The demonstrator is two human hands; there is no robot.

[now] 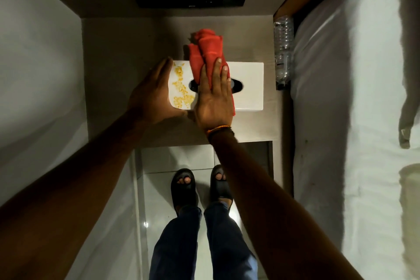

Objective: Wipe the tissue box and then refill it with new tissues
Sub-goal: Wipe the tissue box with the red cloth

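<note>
Head view first, so we're looking straight down at both hands. Our right hand (213, 100) has its fingers (217, 70) stretched out flat and close together, palm down, pressing a crumpled red cloth (208, 52) onto the top of the white rectangular tissue box (248, 85). The cloth covers the middle of the lid and most of the dark oval slot (237, 85), and its bunched-up end spills past the far edge of the box. There's an orange thread band (218, 129) round that wrist.

Our left hand (152, 93) is open too, fingers straight and together, cupped against the left end of the box with the thumb under the near corner, so it's bracing rather than gripping. Right next to it, the left part of the lid is spotted with yellow crumbly smears (180, 88).

The box sits flat on a pale grey bedside ledge (118, 57), roughly in the middle. A clear plastic water bottle (283, 50) lies along the right edge of the ledge, near the box but not touching. Beyond that on the right is a white bed sheet (352, 98). Near us, black sandals (184, 186) and blue jeans (181, 245) on a glossy tile floor.
</note>
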